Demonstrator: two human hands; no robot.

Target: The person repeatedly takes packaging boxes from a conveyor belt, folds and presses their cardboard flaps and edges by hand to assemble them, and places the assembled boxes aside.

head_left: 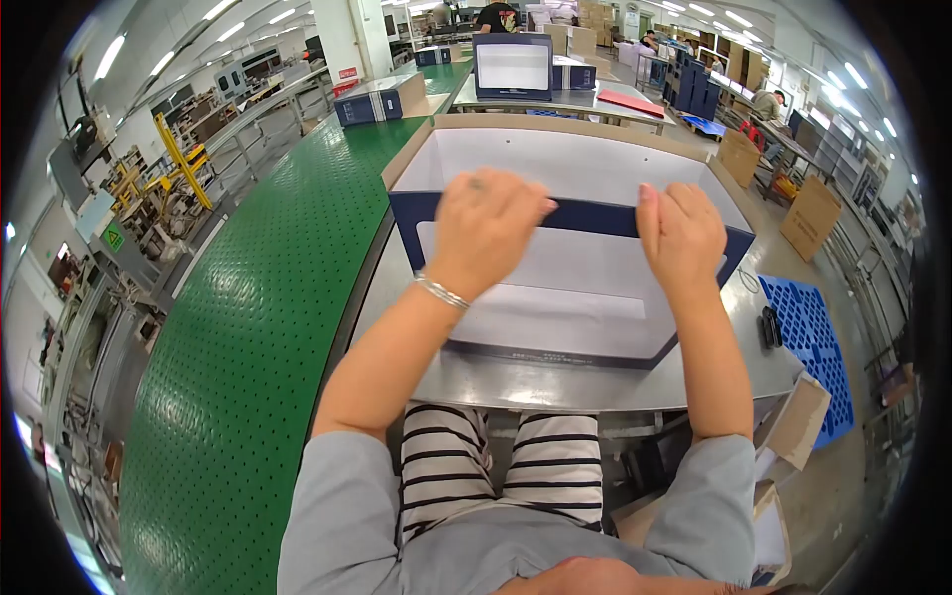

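Note:
A large cardboard box [585, 220], dark blue outside and white inside, stands open-topped on a metal table [555, 385] in front of me. Its near side has a wide rounded window cutout, through which the white interior shows. My left hand [488, 226] has its fingers curled over the top edge of this near side, left of the middle. Farther right along the same edge, my right hand [682, 236] is closed, with the thumb up against the rim. The fingertips on the far side of the edge are partly hidden.
A green perforated conveyor [248, 288] runs along my left, carrying a blue box [380, 100]. Another windowed box [512, 67] stands on a table ahead beside a red sheet [631, 103]. A blue pallet [808, 342] and cartons [796, 421] lie right. People work farther back.

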